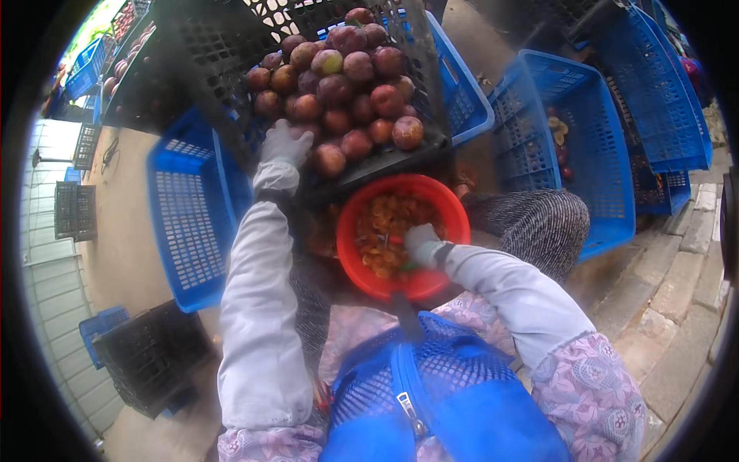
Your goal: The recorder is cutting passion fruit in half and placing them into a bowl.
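Reddish-purple plums (335, 89) lie heaped in a tilted black plastic crate (375, 167) in front of me. My left hand (286, 144), in a pale glove, reaches into the crate's near left part and touches the plums; whether its fingers are closed on one is unclear. Below the crate stands a red plastic bowl (346, 231) between my knees, holding many orange-brown cut fruit pieces (381, 260). My right hand (424, 242), gloved too, is inside the bowl at its right side. Something thin and metallic with a bit of green shows by it, blurred; its grip is hidden.
A blue plastic crate (190, 219) stands to the left, and another blue crate (594, 144) with a few fruits to the right. Further blue crates (652, 86) are stacked at the far right. Black crates (150, 352) sit lower left. Stone paving (652, 323) runs along the right.
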{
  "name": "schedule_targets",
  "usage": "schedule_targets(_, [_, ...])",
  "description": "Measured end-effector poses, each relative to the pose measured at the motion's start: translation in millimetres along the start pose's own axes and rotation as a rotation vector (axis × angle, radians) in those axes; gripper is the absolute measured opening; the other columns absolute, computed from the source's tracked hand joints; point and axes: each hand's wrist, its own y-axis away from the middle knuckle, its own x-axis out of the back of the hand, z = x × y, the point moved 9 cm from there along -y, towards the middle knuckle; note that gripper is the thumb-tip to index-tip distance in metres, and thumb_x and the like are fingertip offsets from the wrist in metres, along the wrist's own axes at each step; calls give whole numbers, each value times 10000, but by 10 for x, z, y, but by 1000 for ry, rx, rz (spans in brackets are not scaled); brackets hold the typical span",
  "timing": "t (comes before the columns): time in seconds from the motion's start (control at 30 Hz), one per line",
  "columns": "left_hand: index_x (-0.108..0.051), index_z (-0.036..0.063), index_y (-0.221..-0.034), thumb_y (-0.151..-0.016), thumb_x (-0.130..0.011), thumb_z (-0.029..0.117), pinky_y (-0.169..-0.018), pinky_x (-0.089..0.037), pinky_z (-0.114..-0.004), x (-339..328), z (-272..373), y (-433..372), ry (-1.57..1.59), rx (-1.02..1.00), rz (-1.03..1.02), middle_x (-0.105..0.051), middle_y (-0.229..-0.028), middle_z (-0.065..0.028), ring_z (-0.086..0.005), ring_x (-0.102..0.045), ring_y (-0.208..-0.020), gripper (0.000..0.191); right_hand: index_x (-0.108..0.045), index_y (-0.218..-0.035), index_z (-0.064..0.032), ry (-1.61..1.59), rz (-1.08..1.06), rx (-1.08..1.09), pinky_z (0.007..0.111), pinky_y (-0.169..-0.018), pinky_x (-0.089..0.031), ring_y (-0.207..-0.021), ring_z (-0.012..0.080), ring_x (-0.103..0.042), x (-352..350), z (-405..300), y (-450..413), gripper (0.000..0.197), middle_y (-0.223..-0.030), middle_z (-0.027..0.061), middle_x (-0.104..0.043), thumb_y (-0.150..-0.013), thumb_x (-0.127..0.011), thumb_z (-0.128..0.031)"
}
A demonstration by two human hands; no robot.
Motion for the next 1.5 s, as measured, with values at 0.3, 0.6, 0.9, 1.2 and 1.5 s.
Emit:
schedule_targets(0.3, [-474, 17, -1152, -788, -550, 395, -698, -515, -346, -99, 344, 720, 2046, 204, -605, -549, -1121, -157, -281, -573, -943, 530, -551, -1119, -78, -230, -105, 39, 386, -698, -496, -820, 292, -631, 643, 281, 475, 432, -950, 146, -633, -740, -535, -285])
schedule_targets(0.6, [-500, 13, -1098, -842, -508, 295, -756, -510, -350, -99, 467, 1606, 2156, -18, -438, -544, -1095, -162, -290, -551, -974, 381, -517, -1005, -48, -1314, 131, 163, 263, -531, -449, -558, 117, -537, 1437, 279, 1882, 223, -714, 35, -559, -852, -478, -205])
schedule_targets(0.9, [-484, 60, -1121, -832, -488, 405, -918, -382, -410, -629, 832, 2058, 2040, 19, -455, -546, -1086, -119, -270, -517, -1013, 450, -478, -973, -59, -1208, 871, 169, 426, -572, -435, -669, 365, -580, 1494, 45, 1887, 226, -681, 180, -573, -879, -478, -264])
schedule_targets(1.2, [-477, 42, -1076, -833, -565, 275, -776, -495, -392, -411, 1015, 2262, 2111, 138, -841, -545, -1005, -111, -219, -566, -882, 348, -440, -945, -71, -1100, 965, 136, 445, -529, -433, -615, 362, -578, 1451, 95, 1975, 209, -637, 163, -568, -858, -509, -248])
schedule_targets(1.5, [-504, 25, -1053, -859, -492, 330, -766, -473, -338, -642, 969, 2245, 2182, 223, -714, -562, -981, -103, -203, -550, -900, 361, -434, -956, -63, -892, 1069, 93, 441, -487, -432, -584, 348, -578, 1576, 39, 2073, 238, -620, 166, -563, -870, -483, -280])
